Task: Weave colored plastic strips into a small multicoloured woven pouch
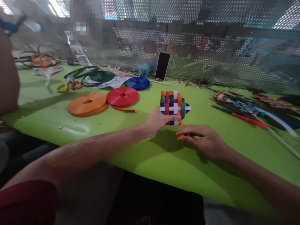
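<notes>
A small woven piece of flat plastic strips (170,107) in red, blue, white, orange and green is held above the green table. It narrows to a blue and white point on its right side. My left hand (157,121) is closed around its lower left part, with the thumb laid across the front. From its lower edge an orange strip (180,125) hangs down. My right hand (206,140) pinches the end of that strip between thumb and fingers. The side of the piece facing my left palm is hidden.
On the green table (131,153) lie orange (87,104), red (122,96), blue (138,83) and dark green (99,77) strip rolls. Yellow-handled (62,87) and red-handled (76,85) tools sit behind them. A phone (162,66) leans on the perforated metal wall. Loose strips (276,117) lie right; a person's arm (8,72) shows left.
</notes>
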Available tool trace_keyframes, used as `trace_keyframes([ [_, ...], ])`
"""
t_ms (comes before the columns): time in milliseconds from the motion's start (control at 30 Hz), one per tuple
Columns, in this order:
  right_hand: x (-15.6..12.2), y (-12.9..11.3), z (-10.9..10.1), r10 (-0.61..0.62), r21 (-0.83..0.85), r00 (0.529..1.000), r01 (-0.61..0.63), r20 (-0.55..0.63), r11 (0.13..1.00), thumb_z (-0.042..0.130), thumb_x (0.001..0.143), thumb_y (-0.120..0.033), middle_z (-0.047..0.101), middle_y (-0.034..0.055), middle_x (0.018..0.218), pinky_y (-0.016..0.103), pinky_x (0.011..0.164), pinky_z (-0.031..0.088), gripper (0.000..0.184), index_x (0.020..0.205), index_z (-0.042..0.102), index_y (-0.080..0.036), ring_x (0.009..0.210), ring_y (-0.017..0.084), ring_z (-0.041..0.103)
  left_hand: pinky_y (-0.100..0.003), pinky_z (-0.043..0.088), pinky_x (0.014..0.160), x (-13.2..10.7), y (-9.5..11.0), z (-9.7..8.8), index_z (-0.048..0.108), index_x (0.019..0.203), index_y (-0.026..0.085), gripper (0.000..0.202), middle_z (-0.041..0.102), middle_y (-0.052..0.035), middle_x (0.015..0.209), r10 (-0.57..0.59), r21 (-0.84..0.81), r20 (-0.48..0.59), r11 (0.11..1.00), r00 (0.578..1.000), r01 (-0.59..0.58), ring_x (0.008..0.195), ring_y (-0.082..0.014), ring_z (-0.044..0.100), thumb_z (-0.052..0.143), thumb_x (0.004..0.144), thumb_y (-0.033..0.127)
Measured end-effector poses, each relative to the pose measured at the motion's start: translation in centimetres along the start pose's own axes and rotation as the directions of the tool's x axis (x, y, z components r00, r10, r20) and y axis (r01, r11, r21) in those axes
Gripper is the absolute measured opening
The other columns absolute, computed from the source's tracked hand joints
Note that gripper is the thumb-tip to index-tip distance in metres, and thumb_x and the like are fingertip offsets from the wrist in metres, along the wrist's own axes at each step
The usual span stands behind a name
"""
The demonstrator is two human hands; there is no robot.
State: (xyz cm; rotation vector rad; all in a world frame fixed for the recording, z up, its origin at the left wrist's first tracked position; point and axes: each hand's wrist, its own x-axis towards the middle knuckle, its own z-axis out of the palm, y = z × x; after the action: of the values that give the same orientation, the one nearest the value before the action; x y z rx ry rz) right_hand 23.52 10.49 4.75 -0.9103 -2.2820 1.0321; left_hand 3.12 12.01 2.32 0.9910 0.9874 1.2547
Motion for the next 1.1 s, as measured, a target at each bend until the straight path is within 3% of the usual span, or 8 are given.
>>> trace_keyframes([
  [100, 0.1, 0.3, -0.2, 0.203, 0.127, 0.979, -0.201, 0.001, 0.971, 0.066, 0.090, -0.049, 0.070, 0.0032, 0.064, 0.026, 0.048, 0.045, 0.032, 0.085, 0.076, -0.019, 0.052, 0.013, 0.058, -0.041, 0.062, 0.086, 0.8, -0.2, 0.5, 0.079, 0.087, 0.014, 0.032, 0.080, -0.0093, 0.092, 0.017, 0.101, 0.004, 0.995, 1.000, -0.018, 0.081, -0.0205, 0.075, 0.093, 0.059, 0.020],
  [233, 0.2, 0.4, 0.0, 0.414, 0.181, 0.910, -0.405, -0.010, 0.896, 0.066, 0.089, -0.052, 0.058, -0.0013, 0.051, 0.022, 0.037, 0.032, 0.039, 0.072, 0.066, -0.018, 0.039, 0.008, 0.044, -0.041, 0.062, 0.081, 0.5, -0.1, 0.5, 0.080, 0.085, 0.015, 0.025, 0.081, -0.0078, 0.089, 0.082, 0.236, 0.053, 0.967, 0.995, -0.093, 0.082, -0.0234, 0.075, 0.090, 0.063, 0.022],
  [400, 0.2, -0.8, 0.6, 0.407, 0.136, 0.898, -0.388, -0.168, 0.912, 0.068, 0.088, -0.040, 0.050, -0.0046, 0.045, 0.024, 0.037, 0.028, 0.028, 0.069, 0.065, -0.019, 0.037, 0.007, 0.038, -0.041, 0.062, 0.078, 0.0, -0.2, 0.1, 0.079, 0.082, 0.016, 0.020, 0.081, -0.0063, 0.087, 0.096, 0.288, 0.059, 0.951, 0.994, -0.109, 0.082, -0.0250, 0.075, 0.088, 0.064, 0.020],
  [633, 0.4, -1.2, 1.2, 0.462, 0.140, 0.864, -0.442, -0.198, 0.886, 0.066, 0.087, -0.032, 0.049, -0.0051, 0.044, 0.026, 0.037, 0.025, 0.023, 0.067, 0.063, -0.020, 0.035, 0.007, 0.037, -0.039, 0.062, 0.077, -0.4, 0.0, 0.3, 0.079, 0.082, 0.016, 0.019, 0.081, -0.0055, 0.085, 0.071, 0.350, 0.000, 0.934, 0.998, -0.066, 0.084, -0.0258, 0.075, 0.088, 0.065, 0.017],
  [800, 0.5, -0.5, 0.9, 0.453, 0.080, 0.884, -0.446, -0.115, 0.891, 0.066, 0.085, -0.032, 0.049, -0.0051, 0.044, 0.025, 0.039, 0.028, 0.022, 0.068, 0.063, -0.019, 0.037, 0.008, 0.038, -0.038, 0.061, 0.077, -0.4, -0.2, 0.3, 0.079, 0.083, 0.015, 0.020, 0.081, -0.0056, 0.087, 0.061, 0.362, 0.032, 0.929, 0.998, -0.069, 0.085, -0.0249, 0.075, 0.087, 0.065, 0.016],
  [967, 0.8, -0.1, 0.1, 0.502, 0.081, 0.864, -0.503, 0.031, 0.860, 0.062, 0.089, -0.037, 0.052, -0.0043, 0.047, 0.024, 0.042, 0.031, 0.024, 0.074, 0.063, -0.019, 0.040, 0.009, 0.041, -0.035, 0.061, 0.080, -0.7, 0.0, 0.2, 0.080, 0.088, 0.015, 0.027, 0.081, -0.0056, 0.091, -0.002, 0.342, 0.050, 0.940, 0.999, -0.015, 0.085, -0.0225, 0.074, 0.089, 0.064, 0.023],
  [1100, 0.8, -0.4, 0.3, 0.512, 0.089, 0.858, -0.513, 0.035, 0.854, 0.063, 0.090, -0.043, 0.053, -0.0036, 0.048, 0.024, 0.041, 0.031, 0.028, 0.076, 0.066, -0.019, 0.040, 0.008, 0.041, -0.035, 0.061, 0.082, -0.9, 0.4, 0.1, 0.079, 0.089, 0.016, 0.026, 0.081, -0.0052, 0.093, -0.031, 0.333, 0.063, 0.943, 0.998, 0.009, 0.087, -0.0217, 0.074, 0.089, 0.066, 0.023],
])
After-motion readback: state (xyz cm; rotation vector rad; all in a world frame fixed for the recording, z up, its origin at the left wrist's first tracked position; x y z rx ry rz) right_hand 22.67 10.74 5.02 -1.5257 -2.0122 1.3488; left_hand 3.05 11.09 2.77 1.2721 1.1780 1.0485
